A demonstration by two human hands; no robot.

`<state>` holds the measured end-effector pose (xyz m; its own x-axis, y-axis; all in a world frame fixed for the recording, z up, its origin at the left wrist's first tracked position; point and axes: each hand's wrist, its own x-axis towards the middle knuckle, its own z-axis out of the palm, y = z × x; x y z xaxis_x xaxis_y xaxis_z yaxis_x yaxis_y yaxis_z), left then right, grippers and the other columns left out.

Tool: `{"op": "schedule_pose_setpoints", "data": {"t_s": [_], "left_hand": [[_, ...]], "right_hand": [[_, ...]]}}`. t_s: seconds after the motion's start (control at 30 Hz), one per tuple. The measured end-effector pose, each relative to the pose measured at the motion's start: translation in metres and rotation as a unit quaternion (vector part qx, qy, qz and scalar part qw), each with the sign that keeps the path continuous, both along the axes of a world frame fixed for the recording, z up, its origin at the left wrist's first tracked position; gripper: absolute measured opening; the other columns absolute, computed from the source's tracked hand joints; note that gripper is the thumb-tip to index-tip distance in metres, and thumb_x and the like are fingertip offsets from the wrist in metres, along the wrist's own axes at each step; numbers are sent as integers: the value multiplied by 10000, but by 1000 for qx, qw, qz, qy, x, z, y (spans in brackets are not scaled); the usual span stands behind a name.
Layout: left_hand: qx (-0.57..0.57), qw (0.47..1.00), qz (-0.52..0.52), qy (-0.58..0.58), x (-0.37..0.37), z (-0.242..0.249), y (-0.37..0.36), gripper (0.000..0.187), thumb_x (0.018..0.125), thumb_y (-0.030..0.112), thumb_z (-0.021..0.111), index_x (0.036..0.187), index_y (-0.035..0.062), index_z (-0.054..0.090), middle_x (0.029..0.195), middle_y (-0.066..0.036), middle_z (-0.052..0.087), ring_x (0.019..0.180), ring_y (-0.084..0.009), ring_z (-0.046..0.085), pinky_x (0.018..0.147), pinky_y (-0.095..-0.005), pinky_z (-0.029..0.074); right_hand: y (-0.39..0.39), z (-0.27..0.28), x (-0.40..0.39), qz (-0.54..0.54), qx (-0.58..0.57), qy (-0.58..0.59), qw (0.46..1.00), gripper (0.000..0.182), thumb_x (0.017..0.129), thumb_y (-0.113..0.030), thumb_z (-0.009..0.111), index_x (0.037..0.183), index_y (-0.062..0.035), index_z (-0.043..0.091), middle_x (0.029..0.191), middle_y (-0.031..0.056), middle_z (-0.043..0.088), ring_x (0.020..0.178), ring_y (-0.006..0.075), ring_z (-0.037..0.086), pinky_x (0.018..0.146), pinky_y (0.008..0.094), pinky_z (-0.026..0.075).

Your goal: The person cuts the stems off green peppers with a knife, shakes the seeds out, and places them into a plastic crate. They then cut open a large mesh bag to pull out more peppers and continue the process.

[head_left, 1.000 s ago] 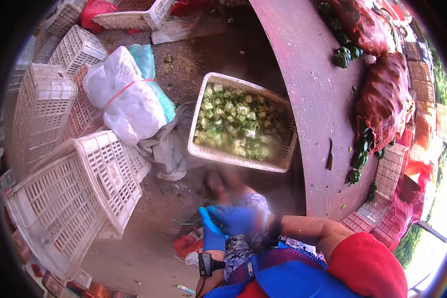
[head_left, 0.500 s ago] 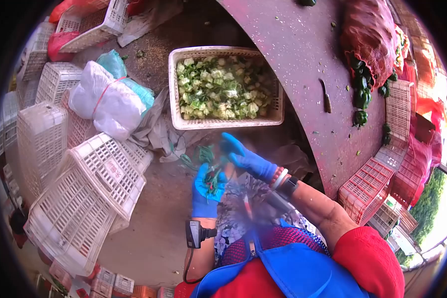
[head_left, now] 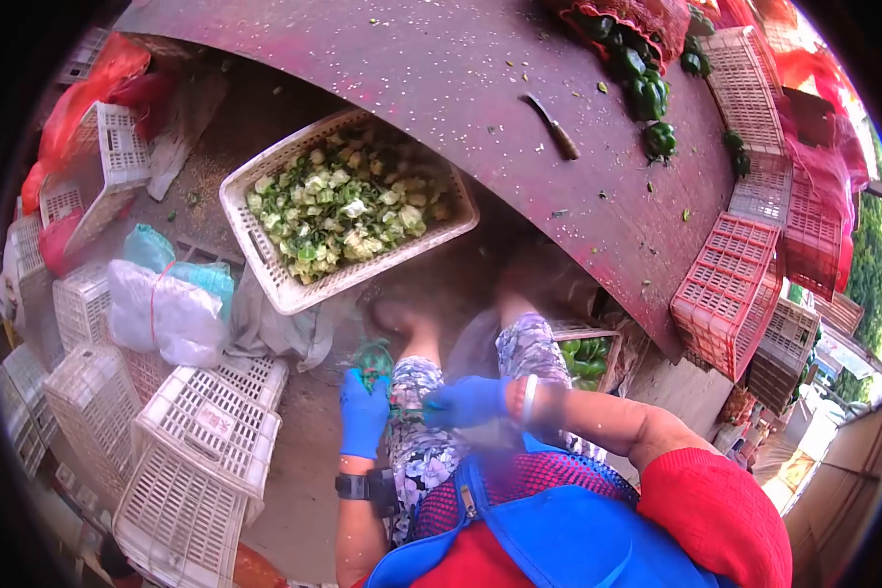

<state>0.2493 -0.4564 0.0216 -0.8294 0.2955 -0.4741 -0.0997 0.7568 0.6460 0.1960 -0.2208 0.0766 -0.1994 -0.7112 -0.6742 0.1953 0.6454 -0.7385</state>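
Head view: green netting (head_left: 372,361) clamped in the left hand (head_left: 365,404), near the left knee.
Right hand (head_left: 465,402) beside it (blurred; finger state can't be told); tabletop (head_left: 441,88) overlaps the far crate (head_left: 249,250); knife (head_left: 559,137) far right; white crates (head_left: 206,426) left.

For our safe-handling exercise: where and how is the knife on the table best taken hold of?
Probably by its brown handle, from above on the wearer's side: the knife lies flat, handle end nearer the wearer, narrow blade pointing away.
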Motion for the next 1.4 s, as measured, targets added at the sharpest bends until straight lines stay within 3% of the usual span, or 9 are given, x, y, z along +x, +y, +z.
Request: {"op": "schedule_pose_setpoints", "data": {"t_s": [0.07, 0.3, 0.4, 0.6, 0.77, 0.87, 0.97, 1.13, 1.4], "left_hand": [[127, 978, -163, -38, -1, -2, 6, 153, 950, 164, 583, 961, 20, 634, 863, -147, 649, 767, -271, 606, 717, -375, 503], [360, 800, 269, -397, -73, 102, 56, 151, 898, 81, 570, 1025, 43, 643, 867, -164, 639, 835, -302, 628, 763, -397, 513], [323, 786, 350, -394, -78, 89, 76, 161, 900, 75, 571, 1045, 43, 635, 881, -161, 639, 846, -296, 630, 767, -390, 514], [278, 773, 402, -404, -71, 37, 145, 186, 905, 63, 573, 1084, 42, 618, 909, -156, 641, 867, -284, 635, 775, -374, 517], [260, 767, 402, -428, -82, 28, 158, 210, 909, 54, 574, 1116, 41, 605, 933, -152, 642, 884, -273, 640, 782, -361, 520], [241, 766, 405, -438, -81, 25, 160, 226, 911, 48, 575, 1136, 41, 597, 948, -149, 642, 895, -267, 642, 785, -353, 521], [216, 764, 410, -449, -73, 16, 156, 242, 914, 43, 576, 1155, 41, 589, 962, -146, 643, 905, -261, 645, 789, -345, 523], [191, 755, 412, -473, -48, -37, 136, 270, 918, 33, 577, 1188, 40, 576, 986, -142, 644, 923, -251, 649, 796, -332, 526], [201, 732, 398, -515, -2, -115, 63, 317, 925, 18, 579, 1240, 39, 554, 1024, -135, 645, 951, -234, 655, 806, -311, 530]], "right_hand": [[12, 25, -44, 31, -12, 110, 993, 403, 908, -437, 610, 1147, -115, 646, 989, 159, 702, 928, 370, 677, 763, 443, 544], [49, -37, -30, -336, -116, -87, 931, 370, 941, -440, 586, 1079, -101, 643, 1036, 193, 684, 981, 366, 659, 834, 410, 523], [69, -47, 19, -147, 51, -72, 985, 376, 970, -440, 514, 1141, -127, 634, 1050, 213, 680, 942, 383, 666, 847, 456, 514], [93, -19, -54, 55, -59, 281, 956, 247, 857, -339, 637, 1043, -180, 673, 1034, 128, 657, 917, 351, 634, 793, 460, 498], [110, -59, -54, -223, -174, 148, 948, 264, 905, -297, 630, 1091, -120, 690, 1126, 114, 658, 1007, 305, 631, 879, 433, 494], [120, -51, -51, -442, -141, -282, 839, 322, 923, -352, 623, 1130, -113, 683, 1183, 141, 653, 1074, 355, 617, 931, 414, 488], [139, -79, -48, -339, 39, -278, 898, 402, 923, -419, 601, 1138, -88, 676, 1097, 194, 678, 1056, 364, 641, 928, 400, 499], [136, -222, -12, -120, 245, -41, 961, 387, 888, -446, 584, 998, -87, 680, 1083, 232, 670, 996, 392, 647, 853, 492, 513], [25, -485, 40, -7, 243, 307, 920, 405, 927, -287, 514, 1280, -105, 590, 1272, 205, 597, 1172, 365, 580, 1007, 483, 446]]}}
